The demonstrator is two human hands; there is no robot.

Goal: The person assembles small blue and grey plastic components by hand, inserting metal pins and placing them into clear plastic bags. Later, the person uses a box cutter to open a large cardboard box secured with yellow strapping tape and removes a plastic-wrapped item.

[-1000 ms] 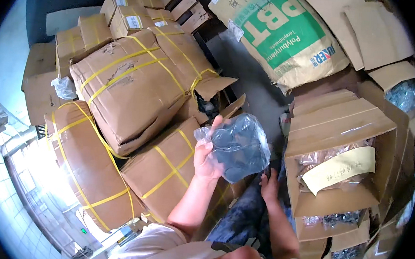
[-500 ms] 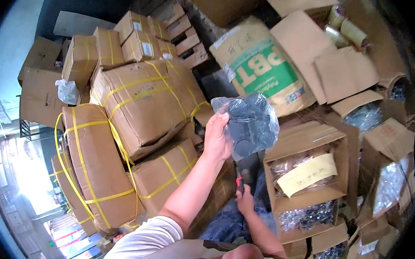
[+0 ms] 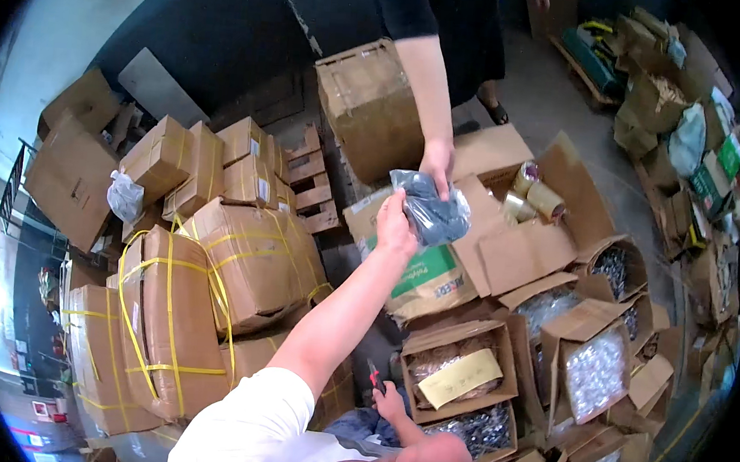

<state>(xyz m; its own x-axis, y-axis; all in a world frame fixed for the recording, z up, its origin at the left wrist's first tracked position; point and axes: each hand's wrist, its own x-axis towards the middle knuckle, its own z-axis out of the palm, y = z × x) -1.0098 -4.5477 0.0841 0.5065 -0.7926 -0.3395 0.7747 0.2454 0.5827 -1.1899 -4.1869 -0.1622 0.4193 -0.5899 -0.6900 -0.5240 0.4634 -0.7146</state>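
My left hand [image 3: 396, 226] reaches far forward, its fingers closed on the near left edge of a clear plastic bag of dark parts [image 3: 436, 217]. Another person's hand [image 3: 437, 163] comes down from the far side and touches the same bag. Low in the view, close to my body, my right hand [image 3: 390, 402] is closed round a small red-and-black hand tool [image 3: 374, 375]; its exact kind does not show. Beneath the bag lies a tan sack with a green panel [image 3: 425, 273].
Strapped cartons [image 3: 253, 253] are stacked at left beside a wooden pallet [image 3: 311, 184]. Open boxes of bagged parts [image 3: 596, 371] stand at right, with tape rolls [image 3: 534, 195] in a carton behind. The other person stands beyond a large carton [image 3: 369, 102].
My left hand has carried the bag forward, away from me. The view has tilted up, and another person's arm has come in, its hand at the bag. My right hand still holds the tool.
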